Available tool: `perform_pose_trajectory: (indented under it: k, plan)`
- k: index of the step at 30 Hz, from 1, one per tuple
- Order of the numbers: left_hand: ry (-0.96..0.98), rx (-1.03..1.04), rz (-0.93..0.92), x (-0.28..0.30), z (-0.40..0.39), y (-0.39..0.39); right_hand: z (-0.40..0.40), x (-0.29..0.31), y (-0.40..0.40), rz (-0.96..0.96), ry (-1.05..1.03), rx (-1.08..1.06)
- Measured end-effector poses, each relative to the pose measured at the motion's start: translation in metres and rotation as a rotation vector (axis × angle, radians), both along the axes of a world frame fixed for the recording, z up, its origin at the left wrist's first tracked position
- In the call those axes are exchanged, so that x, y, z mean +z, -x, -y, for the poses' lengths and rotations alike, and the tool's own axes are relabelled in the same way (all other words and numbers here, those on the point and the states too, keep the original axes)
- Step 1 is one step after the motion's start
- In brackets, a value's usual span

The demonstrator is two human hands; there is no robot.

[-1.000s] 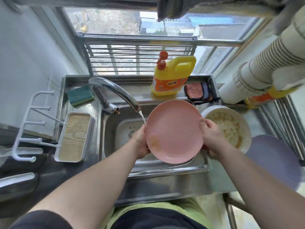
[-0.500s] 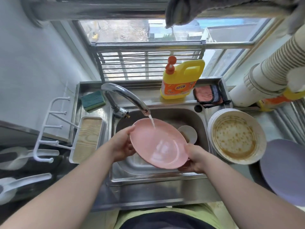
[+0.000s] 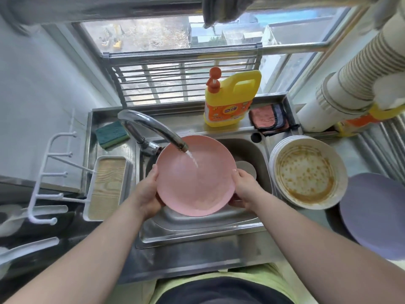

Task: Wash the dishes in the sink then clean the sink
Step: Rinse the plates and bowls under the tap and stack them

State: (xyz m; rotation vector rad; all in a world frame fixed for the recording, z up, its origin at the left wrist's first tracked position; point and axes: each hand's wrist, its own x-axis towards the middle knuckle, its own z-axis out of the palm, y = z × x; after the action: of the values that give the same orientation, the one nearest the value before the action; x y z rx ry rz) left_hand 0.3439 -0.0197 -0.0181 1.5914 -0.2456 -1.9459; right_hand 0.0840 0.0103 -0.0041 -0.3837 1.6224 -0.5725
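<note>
Pink plate (image 3: 195,178) at frame centre over sink (image 3: 197,229), face up under tap (image 3: 153,128) stream. Left hand (image 3: 146,194) grips left rim, right hand (image 3: 245,189) grips right rim; plate sits between both, equally near. 1 stack dirty plates (image 3: 306,172) at right, likely next.

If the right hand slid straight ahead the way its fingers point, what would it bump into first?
Probably the small white dish in the sink, just beyond the right hand holding the pink plate; depth is hard to judge.

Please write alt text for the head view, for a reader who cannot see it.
Two hands, left hand and right hand, hold a pink plate under the running tap over the sink. Dirty plates wait at right.
</note>
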Motion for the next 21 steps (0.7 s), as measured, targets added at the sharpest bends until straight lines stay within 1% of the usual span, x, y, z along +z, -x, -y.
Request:
perform_pose_trajectory:
  k: [4,6,9,11,15,17,18,19,21]
  plan:
    - [-0.146,0.024,-0.074,-0.017,-0.007,0.028,-0.002,0.019,0.036,-0.077,0.078,0.072]
    - [-0.216,0.007,-0.104,-0.023,-0.009,0.042,-0.005,0.024,0.052,-0.145,0.170,0.081]
    - [-0.286,-0.040,-0.172,-0.027,-0.012,0.057,-0.007,0.029,0.071,-0.236,0.373,0.108]
    - [-0.343,-0.049,-0.218,-0.024,-0.013,0.060,-0.009,0.032,0.084,-0.342,0.505,0.200]
    - [-0.401,-0.062,-0.233,-0.024,-0.013,0.053,-0.010,0.052,0.097,-0.453,0.589,0.493]
    - [-0.414,-0.069,-0.258,-0.027,-0.016,0.048,-0.005,0.061,0.096,-0.496,0.643,0.593]
    - [-0.411,-0.057,-0.292,-0.028,-0.018,0.045,-0.002,0.064,0.093,-0.478,0.660,0.603]
    - [-0.412,-0.031,-0.353,-0.028,-0.021,0.044,0.001,0.066,0.089,-0.415,0.660,0.593]
    - [-0.437,0.067,-0.421,-0.030,-0.026,0.043,0.006,0.065,0.074,-0.231,0.604,0.521]
